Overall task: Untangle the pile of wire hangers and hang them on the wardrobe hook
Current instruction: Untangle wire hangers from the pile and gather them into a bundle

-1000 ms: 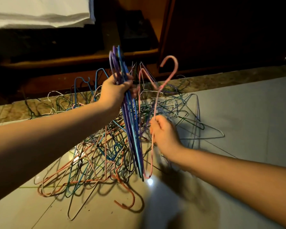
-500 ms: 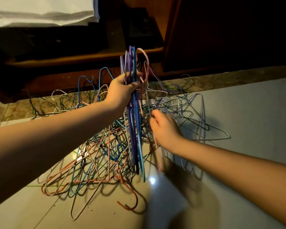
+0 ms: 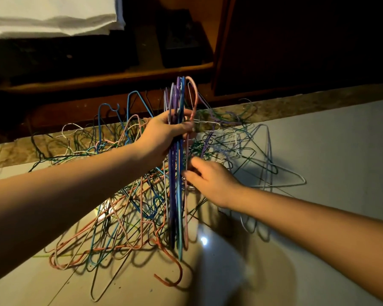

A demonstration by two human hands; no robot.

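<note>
A tangled pile of coloured wire hangers (image 3: 124,217) lies spread over the pale floor. My left hand (image 3: 164,133) grips a bundle of sorted hangers (image 3: 176,195) just under their hooks, holding it upright above the pile. The bundle is purple, blue and teal, with a pink hanger (image 3: 194,96) at its right side. My right hand (image 3: 210,180) is lower, just right of the bundle, with relaxed fingers reaching to its wires and holding nothing that I can see. No wardrobe hook is in view.
Dark wooden furniture (image 3: 296,51) stands behind the pile, with a low shelf (image 3: 97,78) and a dark box (image 3: 181,40) on it. A white folded cloth (image 3: 51,16) is at top left. A brown stone strip (image 3: 307,107) borders the floor tiles (image 3: 329,162).
The pink hanger went from my right hand into the bundle in my left hand. My right hand let go of it and now sits lower beside the bundle.
</note>
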